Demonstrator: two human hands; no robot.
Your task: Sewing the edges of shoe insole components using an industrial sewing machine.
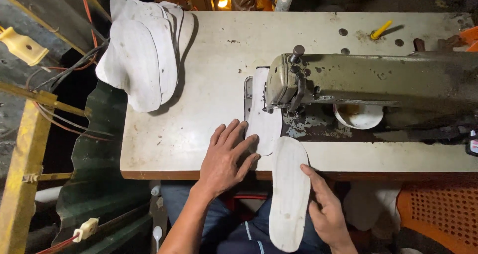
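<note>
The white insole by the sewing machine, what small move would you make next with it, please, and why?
Probably slide the loose insole up onto the table. It hangs over the near edge, steadied only by the right hand, while the left hand lies flat on the piece already under the sewing machine head. That would support it fully beside the first piece.

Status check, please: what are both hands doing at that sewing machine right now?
Left hand flat, pressing white sole piece under the sewing machine head. Right hand steadies a second white insole overhanging the table edge. Nothing in the way.
</note>
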